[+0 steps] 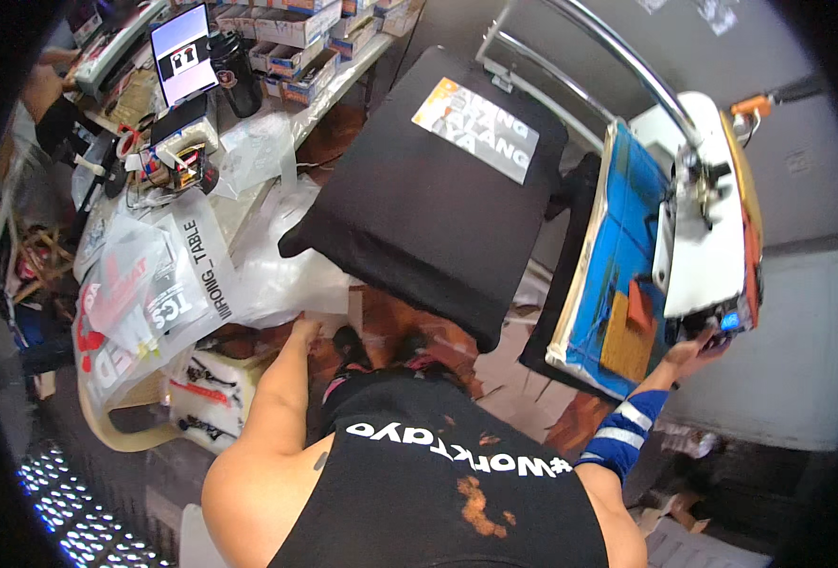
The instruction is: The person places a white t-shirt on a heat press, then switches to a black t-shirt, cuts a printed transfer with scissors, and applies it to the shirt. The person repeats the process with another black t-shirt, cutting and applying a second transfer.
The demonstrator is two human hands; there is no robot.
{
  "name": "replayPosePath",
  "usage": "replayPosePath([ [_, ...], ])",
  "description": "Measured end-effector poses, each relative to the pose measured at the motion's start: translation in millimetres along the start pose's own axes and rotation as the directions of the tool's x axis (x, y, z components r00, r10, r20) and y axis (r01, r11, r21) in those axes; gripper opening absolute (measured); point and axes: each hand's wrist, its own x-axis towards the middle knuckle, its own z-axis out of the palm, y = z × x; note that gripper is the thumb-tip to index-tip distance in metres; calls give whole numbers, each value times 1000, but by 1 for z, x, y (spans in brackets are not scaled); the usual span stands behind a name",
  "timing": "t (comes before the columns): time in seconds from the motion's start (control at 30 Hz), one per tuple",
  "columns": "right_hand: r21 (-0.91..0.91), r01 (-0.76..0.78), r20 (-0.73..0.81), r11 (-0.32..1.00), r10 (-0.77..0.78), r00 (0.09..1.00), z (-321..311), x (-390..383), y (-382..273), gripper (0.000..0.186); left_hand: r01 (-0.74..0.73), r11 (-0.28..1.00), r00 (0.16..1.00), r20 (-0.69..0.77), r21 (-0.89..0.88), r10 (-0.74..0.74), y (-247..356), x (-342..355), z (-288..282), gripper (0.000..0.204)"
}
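Right hand [693, 352] reaches out to the side and meets the lower edge of a control box [727, 323] with a small blue display — its fingers look bent, but whether they grip cannot be told. The box sits at the near end of a white press head [707, 237]. Low beside clear plastic sheeting [272, 260] is the left hand [307, 328], fingers partly hidden; pinching or loose, I cannot tell. Ahead of and between the 2 hands, black cloth [400, 189] lies spread over a support, with 1 printed sheet [494, 137] on its far right part. Between cloth and press head is a blue framed panel [597, 241] — a tan block [622, 348] at its near end. The tabletop [343, 82] at left bears a black tumbler [236, 76] and stacked boxes [291, 28].
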Motion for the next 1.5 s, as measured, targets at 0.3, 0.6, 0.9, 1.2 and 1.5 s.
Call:
replayPosePath([
  [0.3, 105, -183, 53, 977, 179, 982, -33, 67, 56, 76, -297, 400, 929, 166, 867, 330, -3, 66, -5, 56],
  [0.6, 18, -162, 0, 987, 162, 987, -41, 71, 61, 65, -110, 146, 664, -36, 983, 747, 45, 63, -1, 25],
  [0.9, -43, -173, -47, 984, 171, 984, -51, 84, 84, 64, -86, 109, 770, -3, 990, 638, 30, 63, -58, 21],
  [1.2, -459, 112, 134, 881, -56, 989, -88, 85, 66, 40, -113, 489, 800, -213, 865, 561, -3, -25, -101, 27],
  [1.5, -338, -219, 913, 915, 375, 159, -20, -263, -153, 16, -208, 978, 958, -199, 14, 206, -15, 57, -122, 36],
])
